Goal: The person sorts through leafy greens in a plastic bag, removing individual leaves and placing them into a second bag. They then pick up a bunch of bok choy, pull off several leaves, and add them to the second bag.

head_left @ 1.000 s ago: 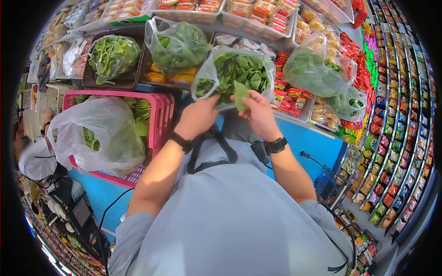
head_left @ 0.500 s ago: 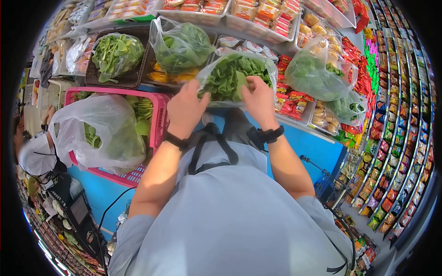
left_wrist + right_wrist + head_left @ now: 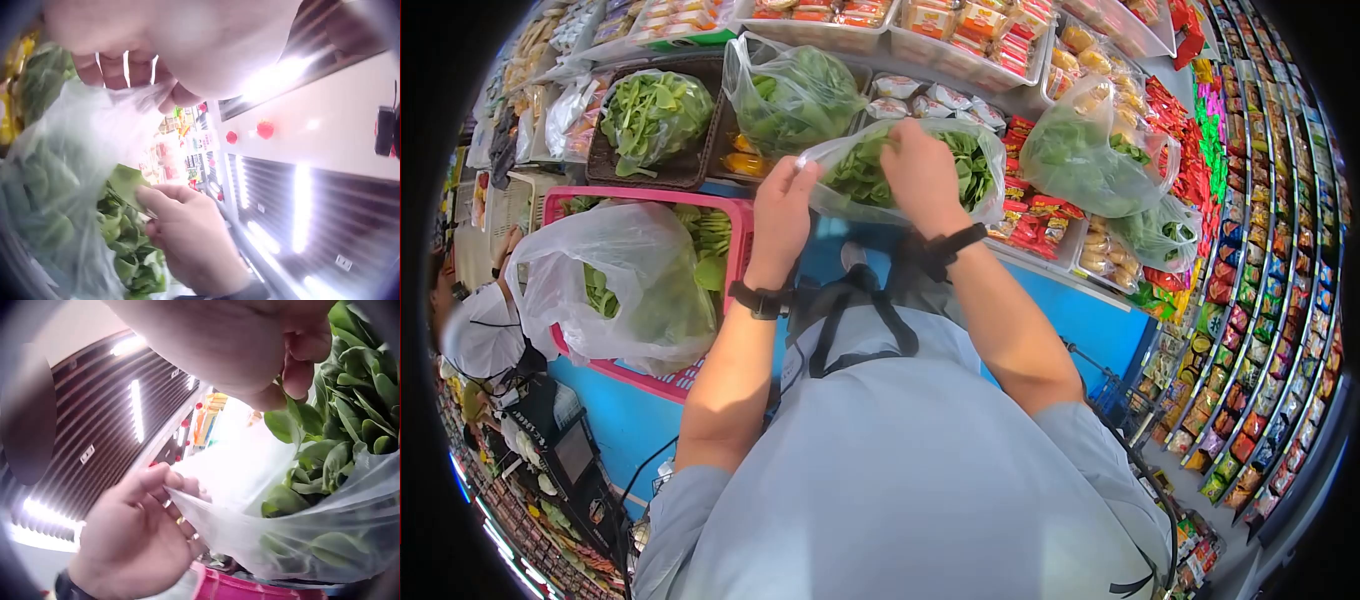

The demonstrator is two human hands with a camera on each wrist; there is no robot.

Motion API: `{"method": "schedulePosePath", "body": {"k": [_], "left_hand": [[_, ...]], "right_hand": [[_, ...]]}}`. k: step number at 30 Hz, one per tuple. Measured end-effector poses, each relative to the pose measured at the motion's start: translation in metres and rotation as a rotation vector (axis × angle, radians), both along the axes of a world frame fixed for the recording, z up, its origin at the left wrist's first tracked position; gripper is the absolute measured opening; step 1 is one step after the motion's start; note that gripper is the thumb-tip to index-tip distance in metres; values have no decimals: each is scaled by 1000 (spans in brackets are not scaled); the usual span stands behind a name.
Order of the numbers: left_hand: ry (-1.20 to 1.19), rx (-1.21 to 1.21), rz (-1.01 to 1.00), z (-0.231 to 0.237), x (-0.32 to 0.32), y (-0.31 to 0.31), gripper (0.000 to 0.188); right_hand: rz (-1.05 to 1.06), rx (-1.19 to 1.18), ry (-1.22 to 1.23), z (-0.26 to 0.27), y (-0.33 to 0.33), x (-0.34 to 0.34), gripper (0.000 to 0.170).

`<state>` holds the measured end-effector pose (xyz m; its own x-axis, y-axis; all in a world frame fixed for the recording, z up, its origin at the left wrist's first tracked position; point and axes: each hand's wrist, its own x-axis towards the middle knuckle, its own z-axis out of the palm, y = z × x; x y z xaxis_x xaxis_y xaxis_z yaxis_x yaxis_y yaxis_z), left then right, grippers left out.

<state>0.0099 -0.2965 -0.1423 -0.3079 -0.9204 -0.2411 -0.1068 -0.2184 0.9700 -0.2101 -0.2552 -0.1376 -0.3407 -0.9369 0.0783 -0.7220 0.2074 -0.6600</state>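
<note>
My left hand (image 3: 783,215) pinches the rim of a clear plastic bag (image 3: 870,209) between thumb and fingers, drawing that edge out to the left. Inside the bag is a heap of leafy greens (image 3: 858,176). Over the bag's mouth is my right hand (image 3: 922,185), above the greens. The left wrist view shows this hand pinching a single broad green leaf (image 3: 127,184) between thumb and forefinger. In the right wrist view, the stretched plastic runs from the left hand's fingertips (image 3: 174,481) to the greens.
A pink basket (image 3: 746,235) at left holds a large bag of greens (image 3: 625,285). Other bagged greens (image 3: 800,100) stand behind, and a knotted bag (image 3: 1080,165) sits at right. Trays of packaged snacks (image 3: 975,40) line the back; snack racks (image 3: 1260,250) rise at right.
The left hand has moved left and up to the bag's rim, pulling it outward. The right hand, holding a leaf in front of the bag earlier, has moved up and slightly left over the greens.
</note>
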Motion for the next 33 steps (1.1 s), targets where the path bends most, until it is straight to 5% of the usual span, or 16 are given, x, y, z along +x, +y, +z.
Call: {"method": "schedulePosePath", "body": {"k": [5,10,16,19,22,25,28,31,33], "left_hand": [[529,181,-63,11,-7,13,36],[495,188,-133,23,-3,12,45],[538,157,-123,20,3,10,52],[528,172,-146,20,-1,9,58],[483,193,-143,32,-8,10,57],[439,177,-237,20,1,6,51],[408,260,-290,16,7,9,44],[428,312,-288,20,8,17,42],[422,315,-231,35,2,22,44]], "right_hand": [[179,-135,116,-23,-4,19,12],[293,130,229,-11,18,22,15],[119,-274,231,37,69,-32,25],[-187,-143,526,52,82,-69,24],[-224,162,389,26,99,-105,25],[-275,156,155,32,105,-123,26],[-311,207,-490,46,110,-134,22],[-222,-68,-1072,41,117,-126,22],[-182,-78,-1229,43,123,-125,25]]}}
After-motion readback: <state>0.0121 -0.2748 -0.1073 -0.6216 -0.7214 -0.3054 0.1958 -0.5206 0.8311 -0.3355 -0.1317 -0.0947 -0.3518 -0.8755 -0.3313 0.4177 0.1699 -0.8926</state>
